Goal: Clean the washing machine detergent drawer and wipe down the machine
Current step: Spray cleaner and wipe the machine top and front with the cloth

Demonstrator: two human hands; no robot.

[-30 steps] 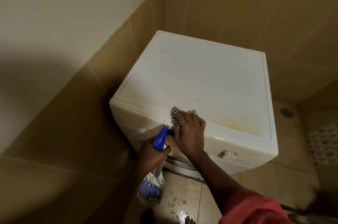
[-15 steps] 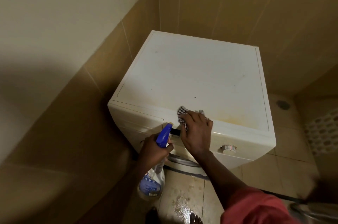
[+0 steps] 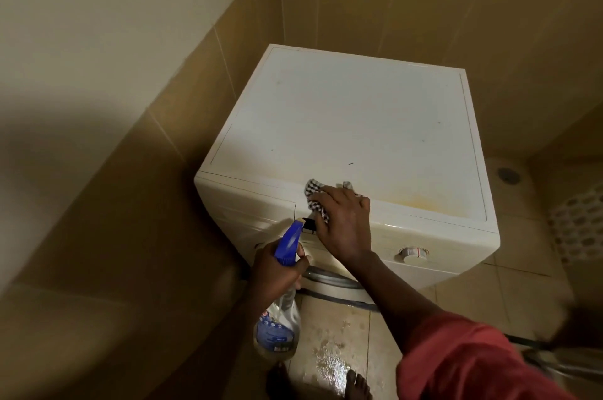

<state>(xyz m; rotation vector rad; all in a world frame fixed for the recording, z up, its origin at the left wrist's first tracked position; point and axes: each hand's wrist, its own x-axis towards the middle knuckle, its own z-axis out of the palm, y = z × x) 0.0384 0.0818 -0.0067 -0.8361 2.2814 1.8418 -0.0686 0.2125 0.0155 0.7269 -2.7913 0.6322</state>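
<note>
The person is standing in front of the washing machine (image 3: 352, 125), which is sitting in a tiled corner, and is leaning over its front edge. The right hand (image 3: 346, 220) is pressing a checked cloth (image 3: 314, 190) onto the front lip of the lid, palm down with the fingers laid over the cloth rather than bunched round it. Bits of cloth are poking out at the left and past the fingertips. The left hand (image 3: 277, 272) is gripping the neck of a spray bottle (image 3: 282, 321), its fingers wrapped just under the blue trigger head. The nozzle is pointing up towards the right thumb and the body is hanging down in front of the door.

A yellowish stain (image 3: 421, 200) is lying to the right of the cloth. Its long axis is running along the front edge of the lid, so the right hand is the nearer one and a sideways sweep to the right looks like the natural way to reach it. The detergent drawer (image 3: 251, 203) is lying the other way, left of the cloth and above the left hand. It appears to be shut flush with the panel.

The lid is looking dull white, with a few small dark specks. A dial (image 3: 411, 252) is sitting on the front panel to the right. The floor (image 3: 329, 357) below is glistening wet.
</note>
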